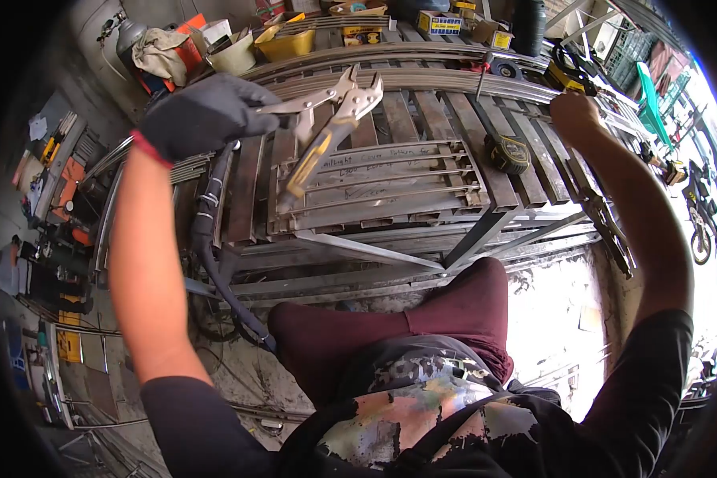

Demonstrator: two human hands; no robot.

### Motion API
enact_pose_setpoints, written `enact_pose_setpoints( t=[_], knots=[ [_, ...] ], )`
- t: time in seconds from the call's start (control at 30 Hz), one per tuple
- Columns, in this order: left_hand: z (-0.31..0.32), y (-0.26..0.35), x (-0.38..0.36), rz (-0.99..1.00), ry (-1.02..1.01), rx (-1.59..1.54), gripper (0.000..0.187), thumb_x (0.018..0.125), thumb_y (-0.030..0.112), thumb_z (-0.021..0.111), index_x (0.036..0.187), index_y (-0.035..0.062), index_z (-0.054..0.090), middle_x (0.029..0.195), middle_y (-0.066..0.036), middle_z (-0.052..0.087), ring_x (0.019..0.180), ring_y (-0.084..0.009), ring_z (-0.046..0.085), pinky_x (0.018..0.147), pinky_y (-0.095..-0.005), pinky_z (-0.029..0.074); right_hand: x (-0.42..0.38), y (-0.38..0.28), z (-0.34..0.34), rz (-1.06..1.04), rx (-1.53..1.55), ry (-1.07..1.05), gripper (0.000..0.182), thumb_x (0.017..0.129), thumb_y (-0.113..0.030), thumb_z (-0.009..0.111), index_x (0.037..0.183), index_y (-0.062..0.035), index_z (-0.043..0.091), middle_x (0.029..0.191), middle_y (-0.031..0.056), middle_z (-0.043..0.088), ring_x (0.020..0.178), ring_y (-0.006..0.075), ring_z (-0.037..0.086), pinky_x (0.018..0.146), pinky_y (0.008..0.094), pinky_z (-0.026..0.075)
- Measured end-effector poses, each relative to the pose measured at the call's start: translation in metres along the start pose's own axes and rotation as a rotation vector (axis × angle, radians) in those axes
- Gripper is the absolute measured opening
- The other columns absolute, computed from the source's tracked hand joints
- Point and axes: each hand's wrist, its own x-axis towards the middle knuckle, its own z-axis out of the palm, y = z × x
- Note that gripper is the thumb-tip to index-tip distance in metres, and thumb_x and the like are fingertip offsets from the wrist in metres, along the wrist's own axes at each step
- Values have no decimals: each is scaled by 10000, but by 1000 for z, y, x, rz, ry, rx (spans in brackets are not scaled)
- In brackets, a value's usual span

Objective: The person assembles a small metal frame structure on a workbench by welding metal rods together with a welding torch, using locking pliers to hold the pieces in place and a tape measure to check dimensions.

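Observation:
My left hand (207, 115), in a dark grey glove, is closed around one arm of a pair of locking pliers (362, 99). The pliers are raised above the bench, jaws pointing away from me and spread apart, with a yellow-and-black handle hanging down. Beneath them, a small metal frame (390, 179) with several thin bars lies on the slatted steel bench (498, 123), over a surface with handwriting. Bare and with fingers curled, my right hand (575, 117) is at the bench's right end beside long metal rods (454, 80); whatever it grips is hidden.
A tape measure (507, 154) sits on the slats, with a red-handled screwdriver (483, 76) beyond it. More pliers (609, 231) hang from the right edge. A thick cable (207, 215) drops along the left side. A yellow tub (285, 44) and small boxes (440, 22) line the back.

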Motion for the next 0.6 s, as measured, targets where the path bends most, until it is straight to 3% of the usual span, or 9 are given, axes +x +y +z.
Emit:
enact_pose_setpoints(
  t=[0.07, 0.13, 0.17, 0.2, 0.3, 0.4, 0.43, 0.5, 0.6],
  knots=[
    [43, -33, 41, 24, 148, -71, 397, 974, 357, 730, 1143, 0, 759, 796, -27, 683, 711, -156, 613, 734, -323, 543, 9, -17, 26, -45, 90, 77, 218, 891, -115, 766, 1105, -103, 807, 1155, 101, 793, 1091, 284, 766, 853, 426, 639],
    [57, -10, 65, -340, 36, -355, 355, 995, 378, 715, 1041, 32, 777, 736, 0, 618, 625, -138, 548, 617, -324, 498, 16, -23, 43, -73, 143, -7, 348, 718, -169, 939, 1023, -56, 816, 1083, 152, 798, 1011, 318, 781, 853, 436, 638],
    [69, -16, 75, -307, 74, -358, 336, 997, 376, 712, 1026, 47, 776, 723, 4, 597, 608, -131, 526, 593, -322, 478, 22, -25, 39, -106, -2, -227, 397, 671, -234, 994, 970, -37, 822, 1106, 162, 793, 1050, 329, 767, 871, 442, 630],
    [86, -27, 88, -276, 111, -364, 319, 1000, 374, 710, 1012, 62, 774, 710, 9, 576, 591, -125, 504, 569, -321, 459, 24, -23, 41, -128, 21, -266, 431, 645, -248, 1011, 966, -32, 820, 1100, 161, 793, 1056, 327, 763, 873, 437, 627],
    [134, -72, 123, -357, 135, -400, 298, 1019, 363, 679, 1031, 80, 772, 698, 8, 562, 573, -125, 486, 551, -325, 443, 24, -10, 42, -242, 69, -357, 515, 597, -308, 1035, 960, -16, 815, 1064, 158, 794, 1036, 320, 756, 862, 425, 617],
    [134, -58, 124, -597, 152, -560, 331, 1047, 376, 625, 1089, 76, 760, 718, -10, 574, 599, -138, 505, 578, -332, 456, 35, 12, 49, -468, 88, -393, 579, 607, -407, 1006, 969, 0, 810, 987, 159, 795, 943, 309, 759, 818, 416, 606],
    [136, -50, 121, -693, 159, -634, 349, 1056, 384, 605, 1109, 73, 755, 728, -18, 579, 613, -143, 514, 590, -334, 461, 29, 20, 42, -524, 99, -241, 600, 602, -450, 983, 950, 5, 804, 912, 163, 789, 901, 317, 754, 806, 417, 600],
    [144, -81, 123, -487, 74, -288, 418, 1063, 428, 573, 1156, 53, 732, 771, -53, 622, 667, -167, 560, 633, -355, 490, 14, 22, 9, -369, 175, -244, 543, 598, -338, 992, 954, 14, 781, 964, 197, 778, 946, 352, 752, 867, 421, 595],
    [134, -31, 107, -531, 135, 95, 512, 1037, 487, 565, 1266, 45, 686, 941, -152, 714, 806, -275, 665, 782, -423, 545, 0, 21, -15, -270, 271, 14, 538, 658, -220, 970, 1074, 15, 722, 1084, 187, 734, 1067, 364, 721, 909, 448, 590]
  ],
)
